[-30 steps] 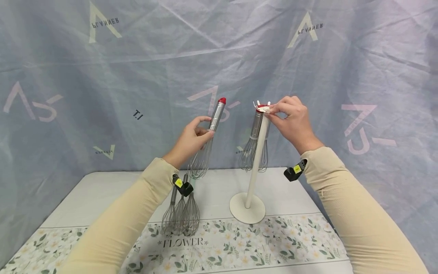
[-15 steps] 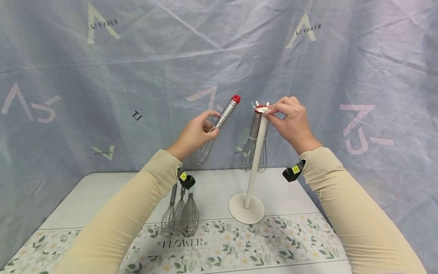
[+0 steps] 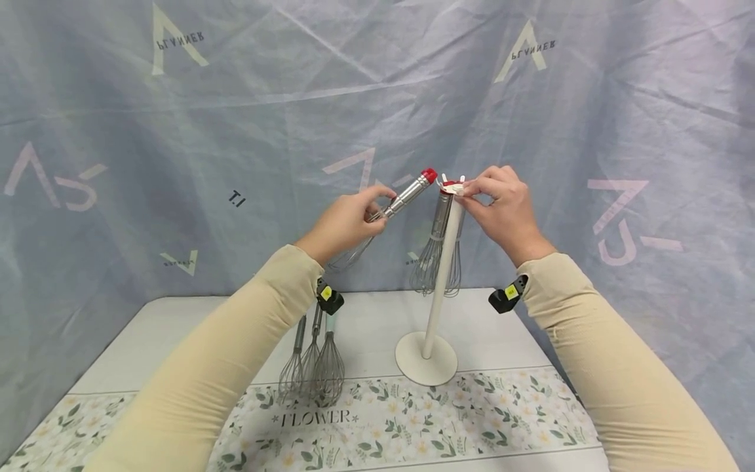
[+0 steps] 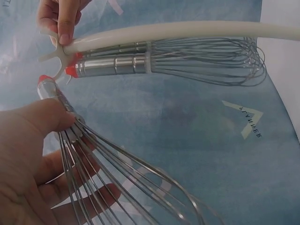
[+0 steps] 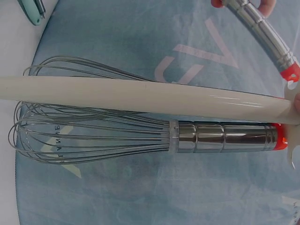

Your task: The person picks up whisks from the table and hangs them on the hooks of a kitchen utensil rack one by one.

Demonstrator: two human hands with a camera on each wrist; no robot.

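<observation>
A metal whisk point(image 3: 411, 191) with a red handle end is held by my left hand point(image 3: 348, 223), thumb and fingers around the base of its handle. It tilts up to the right. Its red tip is right beside the hooks point(image 4: 59, 57) on top of a white stand point(image 3: 439, 288); whether they touch, I cannot tell. My right hand point(image 3: 501, 202) pinches the stand's top between thumb and fingers. From other hooks hang red-ended whisks, wires downward; the nearer hanging whisk point(image 5: 225, 137) shows fully in the right wrist view, another partly behind the pole.
Several more whisks point(image 3: 329, 370) lie side by side on the white table point(image 3: 194, 328), left of the stand's round base point(image 3: 413, 367). A floral strip point(image 3: 472, 413) runs along the table's front. Behind hangs a grey-blue cloth point(image 3: 283, 131).
My left hand has moved right with the whisk, tilting it further, so its red end has come up close to the stand's hooks. My right hand has stayed in place.
</observation>
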